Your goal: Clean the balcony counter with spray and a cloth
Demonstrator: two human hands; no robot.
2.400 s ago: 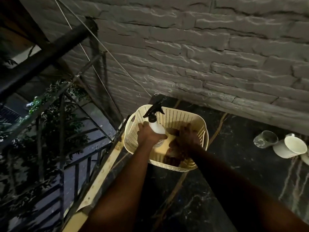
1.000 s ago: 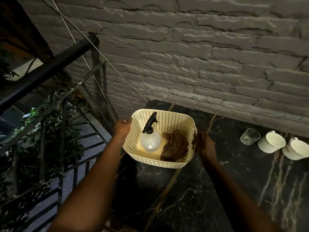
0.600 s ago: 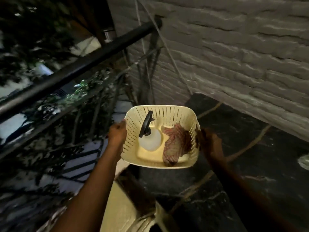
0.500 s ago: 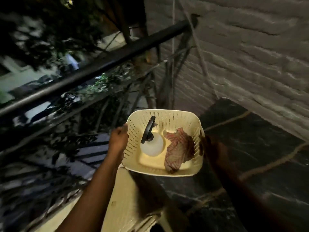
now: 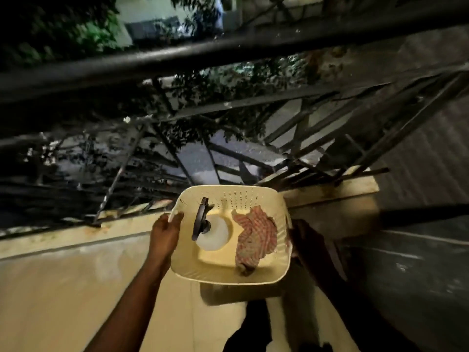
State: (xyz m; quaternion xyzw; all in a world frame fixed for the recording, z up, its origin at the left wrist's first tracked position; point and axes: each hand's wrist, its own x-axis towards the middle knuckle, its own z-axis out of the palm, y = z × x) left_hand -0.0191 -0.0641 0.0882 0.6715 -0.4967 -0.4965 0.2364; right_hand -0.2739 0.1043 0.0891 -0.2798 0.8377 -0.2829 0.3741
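Fingers (image 5: 177,216) of left hand (image 5: 162,235) curled over basket (image 5: 228,273) rim; right hand (image 5: 308,240) shadowed, grip unclear.

Night, dim | warm light on centre basket (image 5: 229,274) and lower-left ledge (image 5: 63,288) | right side in shadow | railing (image 5: 228,50) motion-blurred | wide-angle bending at edges

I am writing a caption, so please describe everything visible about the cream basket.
The cream basket looks like plastic, squarish with rounded corners and perforated walls. It is carried level in the air near the railing, the left hand and right hand gripping opposite sides. Inside stand a spray bottle and a crumpled striped cloth.
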